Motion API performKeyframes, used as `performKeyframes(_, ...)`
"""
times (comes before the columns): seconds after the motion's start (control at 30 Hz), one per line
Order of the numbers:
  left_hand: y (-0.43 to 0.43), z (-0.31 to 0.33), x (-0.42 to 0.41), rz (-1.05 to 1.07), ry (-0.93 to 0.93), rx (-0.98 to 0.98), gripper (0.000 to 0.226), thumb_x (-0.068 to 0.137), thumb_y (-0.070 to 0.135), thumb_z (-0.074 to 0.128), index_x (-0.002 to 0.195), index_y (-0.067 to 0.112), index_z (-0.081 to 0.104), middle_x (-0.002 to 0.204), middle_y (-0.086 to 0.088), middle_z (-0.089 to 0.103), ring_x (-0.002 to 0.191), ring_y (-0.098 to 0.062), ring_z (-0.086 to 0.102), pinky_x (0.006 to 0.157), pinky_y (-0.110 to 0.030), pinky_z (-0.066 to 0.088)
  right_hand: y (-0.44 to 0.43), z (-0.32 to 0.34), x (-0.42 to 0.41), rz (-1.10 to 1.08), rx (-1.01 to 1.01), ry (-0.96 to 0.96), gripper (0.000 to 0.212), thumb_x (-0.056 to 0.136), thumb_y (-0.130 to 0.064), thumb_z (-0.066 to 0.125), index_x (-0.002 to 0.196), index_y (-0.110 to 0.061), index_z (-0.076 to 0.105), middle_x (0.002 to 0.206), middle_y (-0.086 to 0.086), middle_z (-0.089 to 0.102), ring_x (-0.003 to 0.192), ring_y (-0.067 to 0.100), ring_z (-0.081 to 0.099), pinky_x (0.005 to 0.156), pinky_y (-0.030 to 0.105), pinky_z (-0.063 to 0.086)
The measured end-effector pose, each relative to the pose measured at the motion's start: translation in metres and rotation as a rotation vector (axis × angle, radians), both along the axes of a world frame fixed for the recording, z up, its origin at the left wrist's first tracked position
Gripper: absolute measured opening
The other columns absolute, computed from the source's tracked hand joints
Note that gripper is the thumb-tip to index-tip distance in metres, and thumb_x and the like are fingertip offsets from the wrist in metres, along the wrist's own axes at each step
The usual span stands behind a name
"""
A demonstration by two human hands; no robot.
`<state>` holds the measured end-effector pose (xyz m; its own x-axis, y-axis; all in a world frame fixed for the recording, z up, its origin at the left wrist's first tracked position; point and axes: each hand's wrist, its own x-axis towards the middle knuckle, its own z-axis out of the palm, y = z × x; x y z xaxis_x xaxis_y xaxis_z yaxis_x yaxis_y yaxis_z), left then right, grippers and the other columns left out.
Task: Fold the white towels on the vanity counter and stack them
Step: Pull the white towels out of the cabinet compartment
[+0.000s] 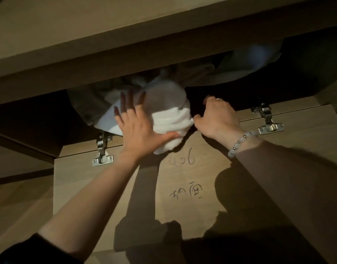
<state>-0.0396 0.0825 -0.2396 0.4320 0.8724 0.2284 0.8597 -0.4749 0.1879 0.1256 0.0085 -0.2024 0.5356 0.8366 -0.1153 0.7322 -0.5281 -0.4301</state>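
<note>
White towel [169, 119] bundled at door flap's [192, 180] 12 o'clock edge | left hand [137, 126] flat, fingers spread, pressing it | right hand [217, 117] at its 3 o'clock, curled, grasp unclear | risk: bundle slips off, loosely supported.

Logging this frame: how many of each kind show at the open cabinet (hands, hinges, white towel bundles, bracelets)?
hands: 2, the left hand and the right hand
metal hinges: 2
white towel bundle: 1
bead bracelet: 1
Total: 6
The grey cloth behind the towel is too dim to count.
</note>
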Motion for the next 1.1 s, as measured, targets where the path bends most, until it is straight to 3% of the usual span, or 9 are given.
performKeyframes(0.07,0.012,0.007,0.004,0.074,0.079,-0.18,0.09,0.046,0.092,0.048,0.084,0.01,0.051,0.086,-0.007,0.054,0.093,-0.03,0.058,0.086,-0.037,0.043,0.001,0.0,-0.002,0.014,0.011,-0.004,0.045,0.09,-0.032,0.055,0.129,-0.011,0.046,0.126,0.011,0.053,0.116,0.028,0.051,0.092,0.04,0.046)
performKeyframes(0.13,0.019,0.006,0.004,0.037,0.076,-0.197,0.114,0.049,0.092,0.048,0.12,0.002,0.049,0.111,-0.014,0.06,0.088,-0.029,0.062,0.079,-0.036,0.05,0.001,-0.001,-0.004,0.035,0.019,-0.01,0.045,0.091,-0.032,0.054,0.13,-0.012,0.045,0.126,0.011,0.053,0.117,0.028,0.05,0.091,0.039,0.045)
performKeyframes(0.2,0.022,0.002,0.005,0.035,0.087,-0.222,0.122,0.057,0.085,0.053,0.144,0.008,0.016,0.113,-0.014,0.062,0.094,-0.03,0.062,0.083,-0.041,0.052,0.001,-0.003,-0.004,0.053,0.03,0.003,0.048,0.091,-0.032,0.053,0.133,-0.013,0.041,0.128,0.01,0.052,0.118,0.028,0.05,0.092,0.039,0.045)
performKeyframes(0.37,0.01,0.009,0.009,0.067,-0.096,-0.284,0.065,0.061,0.07,0.068,0.092,0.014,0.056,0.077,-0.003,0.062,0.079,-0.026,0.063,0.058,-0.032,0.046,0.001,-0.006,-0.005,0.126,0.114,0.117,0.064,0.091,-0.042,0.052,0.144,-0.018,0.027,0.136,0.011,0.045,0.123,0.027,0.045,0.096,0.041,0.043)
performKeyframes(0.53,-0.02,0.017,0.021,-0.002,-0.462,-0.478,0.032,0.072,0.044,0.073,0.092,0.028,0.054,0.089,0.006,0.063,0.086,-0.016,0.064,0.075,-0.036,0.053,-0.004,-0.009,-0.016,0.052,0.257,0.474,0.087,0.071,-0.058,0.067,0.141,-0.029,0.025,0.131,0.006,0.043,0.118,0.024,0.047,0.094,0.045,0.047)
performKeyframes(0.73,-0.031,0.021,0.042,-0.109,-0.596,-0.669,0.029,0.072,0.044,0.075,0.092,0.039,0.054,0.085,0.019,0.062,0.08,0.006,0.06,0.066,-0.016,0.051,0.003,-0.007,0.004,-0.255,0.325,0.847,0.056,0.068,-0.05,0.075,0.105,-0.027,0.04,0.103,0.0,0.055,0.093,0.021,0.059,0.075,0.036,0.053)
performKeyframes(0.83,-0.034,0.02,0.043,-0.072,-0.597,-0.739,0.029,0.068,0.044,0.077,0.084,0.041,0.054,0.084,0.018,0.065,0.08,0.003,0.062,0.064,-0.013,0.048,0.005,-0.013,0.002,-0.347,0.312,0.84,0.042,0.075,-0.038,0.074,0.099,-0.026,0.041,0.085,-0.009,0.049,0.087,0.015,0.052,0.063,0.026,0.042)
performKeyframes(1.0,-0.055,0.041,0.028,-0.031,-0.626,-0.847,0.036,0.063,0.047,0.081,0.092,0.038,0.06,0.086,0.015,0.068,0.081,0.002,0.063,0.065,-0.017,0.05,-0.019,0.014,-0.016,-0.393,0.337,0.845,0.038,0.084,-0.025,0.067,0.117,-0.029,0.048,0.101,-0.016,0.047,0.09,0.004,0.051,0.047,0.008,0.039)
performKeyframes(1.1,-0.077,0.076,0.018,0.073,-0.653,-0.949,0.052,0.051,0.058,0.077,0.095,0.034,0.063,0.086,0.014,0.07,0.081,-0.002,0.066,0.067,-0.027,0.055,-0.041,0.054,-0.027,-0.366,0.372,0.853,0.026,0.081,-0.023,0.07,0.095,-0.033,0.051,0.086,-0.022,0.051,0.078,-0.003,0.056,0.053,0.011,0.045)
